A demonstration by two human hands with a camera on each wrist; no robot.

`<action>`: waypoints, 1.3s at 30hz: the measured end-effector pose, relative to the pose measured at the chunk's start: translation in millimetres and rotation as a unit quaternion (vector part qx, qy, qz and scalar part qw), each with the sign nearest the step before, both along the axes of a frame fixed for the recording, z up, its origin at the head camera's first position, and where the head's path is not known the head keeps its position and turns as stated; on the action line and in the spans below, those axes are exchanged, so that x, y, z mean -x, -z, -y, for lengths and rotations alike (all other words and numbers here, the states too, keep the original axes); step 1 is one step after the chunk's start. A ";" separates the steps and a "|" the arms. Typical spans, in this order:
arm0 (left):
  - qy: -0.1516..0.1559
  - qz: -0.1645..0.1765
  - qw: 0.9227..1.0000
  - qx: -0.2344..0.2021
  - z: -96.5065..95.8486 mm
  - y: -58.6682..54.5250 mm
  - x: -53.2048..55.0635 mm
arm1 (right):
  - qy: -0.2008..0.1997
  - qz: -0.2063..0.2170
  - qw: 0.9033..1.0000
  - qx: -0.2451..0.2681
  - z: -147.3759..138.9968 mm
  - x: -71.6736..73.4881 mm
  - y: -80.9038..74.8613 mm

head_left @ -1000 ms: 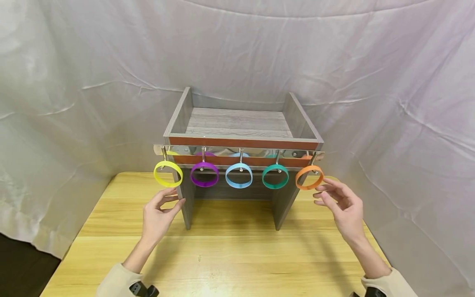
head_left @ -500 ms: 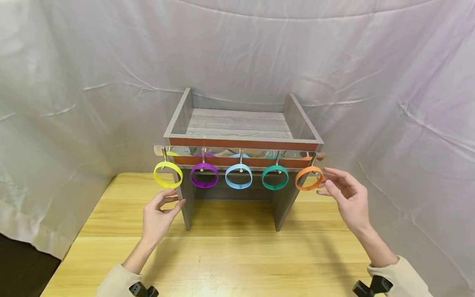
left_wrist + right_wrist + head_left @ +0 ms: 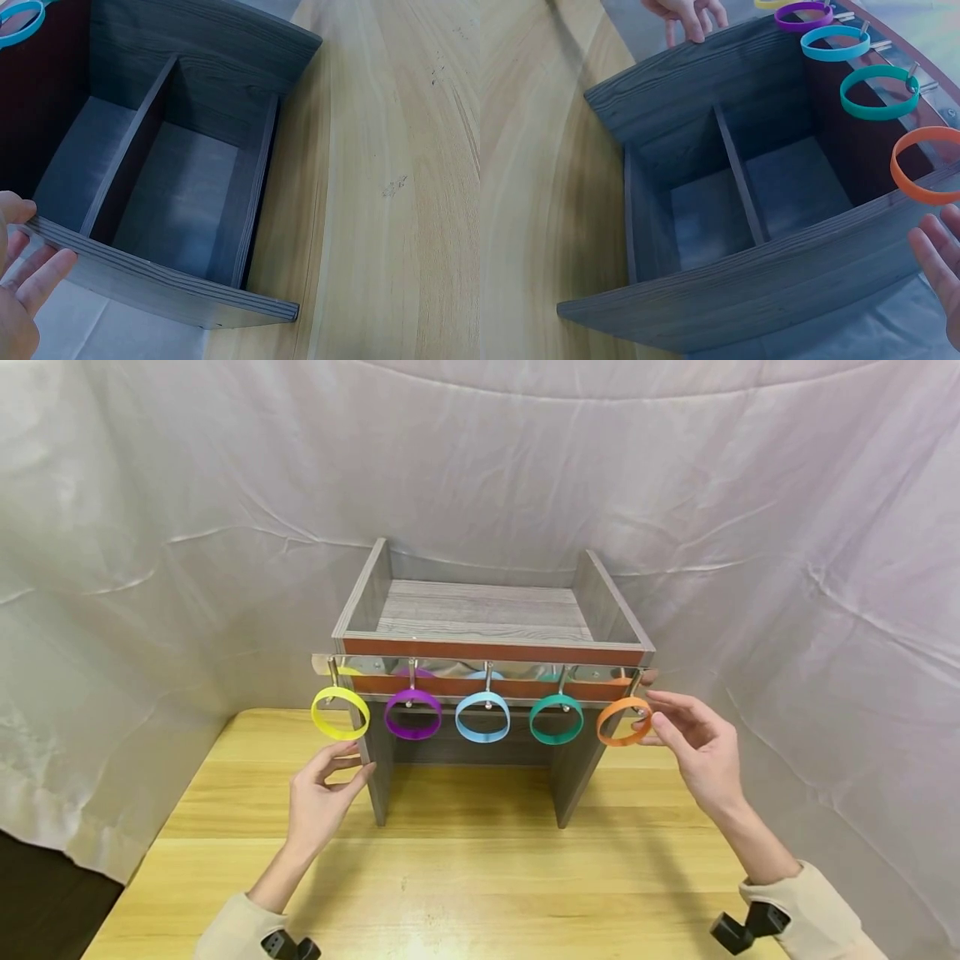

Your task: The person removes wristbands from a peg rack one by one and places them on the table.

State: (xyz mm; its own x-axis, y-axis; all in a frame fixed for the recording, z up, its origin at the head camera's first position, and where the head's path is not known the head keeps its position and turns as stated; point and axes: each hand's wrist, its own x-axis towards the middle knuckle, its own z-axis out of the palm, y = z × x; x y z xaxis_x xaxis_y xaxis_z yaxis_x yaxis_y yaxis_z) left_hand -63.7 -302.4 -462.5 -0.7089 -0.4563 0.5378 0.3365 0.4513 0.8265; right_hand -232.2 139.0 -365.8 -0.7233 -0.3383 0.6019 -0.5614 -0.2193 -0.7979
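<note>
My left hand (image 3: 321,789) holds the front edge of the left side panel of a grey wooden shelf (image 3: 483,608). In the left wrist view its thumb lies on the inner side of that panel, with fingers along the outside. My right hand (image 3: 701,752) is at the right edge of an orange wristband (image 3: 624,739), thumb and fingers partly extended. In the right wrist view those fingers (image 3: 934,259) show just below the band. A yellow wristband (image 3: 322,727), a purple one (image 3: 412,733), a light blue one (image 3: 482,737) and a green one (image 3: 555,738) hang alongside.
The bands hang from short hooks on a shiny metal rail (image 3: 525,668) across the shelf's front. Below, a divider (image 3: 739,176) splits the shelf's inside into compartments. The shelf stands on a light wooden table (image 3: 480,877), with grey cloth (image 3: 480,460) behind and at both sides.
My right hand first drew slightly right and up, then came back left to the orange wristband's edge. The left hand keeps its place on the shelf panel.
</note>
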 end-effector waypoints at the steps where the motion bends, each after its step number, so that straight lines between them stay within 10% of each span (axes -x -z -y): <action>1: 0.001 0.000 1.000 -0.001 0.0 0.2 0.0 | -0.005 0.000 1.000 0.002 0.4 -0.1 1.0; 39: 0.003 0.001 1.000 0.000 -0.1 0.3 -0.9 | -0.016 0.024 1.000 0.004 -8.0 -20.1 -8.3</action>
State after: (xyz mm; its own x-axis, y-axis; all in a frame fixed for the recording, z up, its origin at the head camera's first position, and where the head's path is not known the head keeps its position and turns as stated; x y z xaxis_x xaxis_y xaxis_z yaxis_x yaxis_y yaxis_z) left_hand -62.9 -302.3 -462.8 -0.7135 -0.4513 0.5360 0.3369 0.4497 0.8272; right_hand -212.1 147.0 -357.5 -0.7404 -0.3567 0.5697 -0.5150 -0.2437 -0.8218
